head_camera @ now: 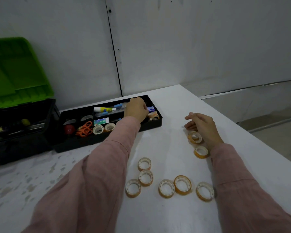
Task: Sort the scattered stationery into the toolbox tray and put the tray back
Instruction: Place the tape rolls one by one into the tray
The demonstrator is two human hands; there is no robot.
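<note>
The black toolbox tray [91,142] lies on the white table [166,105], right beside the open toolbox [20,142]. It holds orange scissors [84,128], a glue tube [104,109], a red ball [69,129] and two tape rolls [98,129]. My left hand [136,108] reaches into the tray's right end with fingers curled downward and hidden from me. My right hand [200,125] hovers loosely open just above a tape roll [194,137], with another roll [201,151] by the wrist. Several more rolls [166,188] lie scattered on the table near me.
The toolbox's green lid [15,68] stands up at the far left against the grey wall. The table's right edge [242,132] runs diagonally, with floor beyond it. Stained bare tabletop [32,182] spreads at the near left.
</note>
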